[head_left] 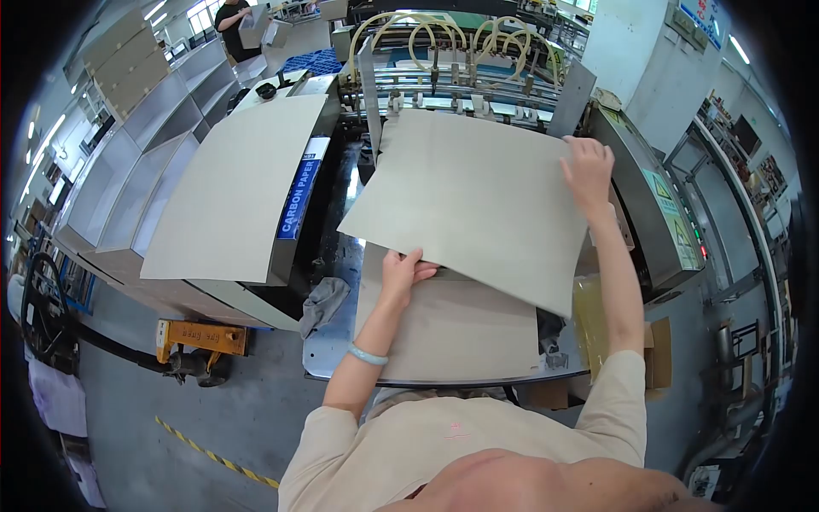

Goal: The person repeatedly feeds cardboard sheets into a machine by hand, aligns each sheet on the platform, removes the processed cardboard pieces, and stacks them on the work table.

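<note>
Grey cardboard sheet [478,196] sloped before the roller machine [465,96], our left hand [404,275] pinching the edge farther from it, our right hand [589,168] gripping a nearer corner; uneven pulling, we judged, could crease it.

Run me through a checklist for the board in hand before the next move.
1. Right hand at the far right corner of the upper board: ok.
2. Left hand gripping the near edge: cannot tell; it is at that edge, but its hold is unclear.
3. Upper board square with the lower board: not ok, it sits askew over it.
4. Grey cloth clear of the upper board: ok, it lies apart.
5. Upper board's underside clean: cannot tell, it is hidden.
</note>
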A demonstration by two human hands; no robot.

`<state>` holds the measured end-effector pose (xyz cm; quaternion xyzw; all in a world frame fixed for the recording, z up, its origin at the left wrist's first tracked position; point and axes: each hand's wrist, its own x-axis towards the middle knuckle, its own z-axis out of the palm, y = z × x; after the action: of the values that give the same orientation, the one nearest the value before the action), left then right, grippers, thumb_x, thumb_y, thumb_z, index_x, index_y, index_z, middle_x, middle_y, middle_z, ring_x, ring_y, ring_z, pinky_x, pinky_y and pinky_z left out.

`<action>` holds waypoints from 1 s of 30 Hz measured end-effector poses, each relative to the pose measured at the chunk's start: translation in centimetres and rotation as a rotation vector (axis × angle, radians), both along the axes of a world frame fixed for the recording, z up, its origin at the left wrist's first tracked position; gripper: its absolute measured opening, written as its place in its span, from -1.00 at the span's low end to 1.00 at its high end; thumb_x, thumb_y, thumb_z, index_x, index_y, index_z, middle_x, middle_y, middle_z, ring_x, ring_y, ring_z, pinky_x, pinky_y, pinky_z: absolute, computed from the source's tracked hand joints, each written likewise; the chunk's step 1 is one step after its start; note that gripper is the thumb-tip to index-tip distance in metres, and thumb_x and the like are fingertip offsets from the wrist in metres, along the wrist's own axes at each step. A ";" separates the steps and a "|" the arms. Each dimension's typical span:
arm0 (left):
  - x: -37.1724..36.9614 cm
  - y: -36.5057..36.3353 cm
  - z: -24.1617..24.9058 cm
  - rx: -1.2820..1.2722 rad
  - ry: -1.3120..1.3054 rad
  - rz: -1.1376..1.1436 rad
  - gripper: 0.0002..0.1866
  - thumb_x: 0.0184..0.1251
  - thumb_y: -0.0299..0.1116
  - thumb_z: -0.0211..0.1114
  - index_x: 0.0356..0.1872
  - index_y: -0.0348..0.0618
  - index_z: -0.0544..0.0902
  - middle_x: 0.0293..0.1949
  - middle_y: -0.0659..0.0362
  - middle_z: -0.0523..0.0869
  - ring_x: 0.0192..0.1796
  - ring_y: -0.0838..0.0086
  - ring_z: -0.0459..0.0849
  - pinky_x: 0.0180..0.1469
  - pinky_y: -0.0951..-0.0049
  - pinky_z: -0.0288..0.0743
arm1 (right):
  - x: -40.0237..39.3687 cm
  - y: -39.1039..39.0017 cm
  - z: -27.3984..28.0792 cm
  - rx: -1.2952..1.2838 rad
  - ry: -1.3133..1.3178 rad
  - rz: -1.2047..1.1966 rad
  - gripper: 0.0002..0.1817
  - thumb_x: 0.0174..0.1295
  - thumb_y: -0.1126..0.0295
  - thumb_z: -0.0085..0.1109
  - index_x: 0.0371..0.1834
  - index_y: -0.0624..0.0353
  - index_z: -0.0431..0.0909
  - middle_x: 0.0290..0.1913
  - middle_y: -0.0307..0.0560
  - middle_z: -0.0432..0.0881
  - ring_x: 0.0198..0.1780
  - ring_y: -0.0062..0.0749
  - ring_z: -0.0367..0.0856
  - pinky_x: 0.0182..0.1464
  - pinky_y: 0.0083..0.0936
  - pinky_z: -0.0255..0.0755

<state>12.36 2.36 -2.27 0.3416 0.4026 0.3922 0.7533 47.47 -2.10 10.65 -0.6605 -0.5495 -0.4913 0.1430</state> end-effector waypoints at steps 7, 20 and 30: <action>2.8 0.8 -2.6 -0.152 -0.215 0.080 -0.72 0.41 -0.48 0.13 -0.09 -0.49 0.26 -0.20 -0.15 0.62 -0.16 0.22 0.77 -0.30 0.55 0.70 | -12.4 -4.6 -4.6 -0.943 1.432 0.492 -0.60 0.26 0.26 0.22 0.09 0.25 0.56 -0.27 -0.22 0.69 -0.31 -0.51 0.59 -0.21 -0.62 0.47; 3.1 0.2 -2.2 0.085 -0.099 -0.034 -0.70 0.41 -0.37 0.16 -0.06 -0.43 0.38 -0.20 -0.07 0.64 -0.11 0.24 0.73 -0.17 0.46 0.65 | -13.2 -1.7 -17.4 0.145 2.788 0.728 -0.70 0.34 0.35 0.11 0.02 0.32 0.48 -0.16 0.05 0.66 -0.23 -0.33 0.66 -0.21 -0.48 0.59; -0.3 -1.3 -5.5 1.416 1.068 -0.154 -0.64 0.16 -0.19 0.31 -0.09 -0.20 0.63 -0.17 0.07 0.70 -0.13 0.21 0.63 0.05 0.28 0.43 | -13.5 -1.0 -17.8 0.279 2.682 0.694 -0.81 0.31 0.44 0.12 -0.13 0.36 0.52 -0.29 0.02 0.65 -0.31 -0.34 0.64 -0.24 -0.45 0.59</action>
<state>12.10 1.03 -7.74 0.8904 0.3392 0.2859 0.1016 33.97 -3.14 -7.18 -0.4340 -0.0757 0.5196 0.7321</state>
